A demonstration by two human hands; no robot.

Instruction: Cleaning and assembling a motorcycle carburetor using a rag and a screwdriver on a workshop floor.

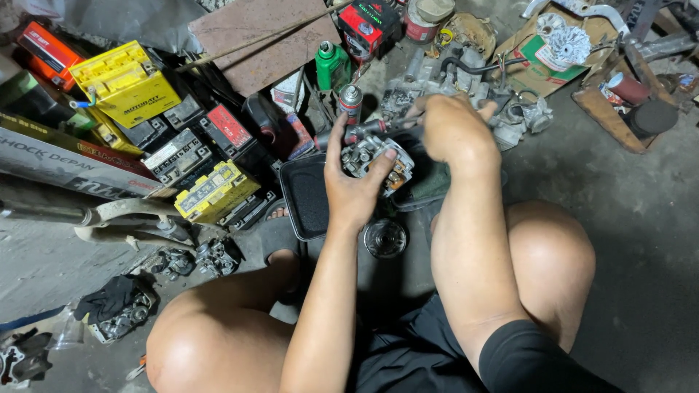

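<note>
Head view: left hand (354, 185) grips carburetor (375, 159); right hand (450, 127) closed on screwdriver (364, 131), working a screw. Next likely needs steady tip seating.

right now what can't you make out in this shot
- Head view: the tip of the tool in the right hand is hidden where it meets the carburetor.
- The carburetor's underside is covered by the left hand.
- The black tray is partly hidden by the left hand and forearm.
- The small round metal part on the floor is too dark to identify.
- The black object at lower left is cut off by the frame edge.
</note>
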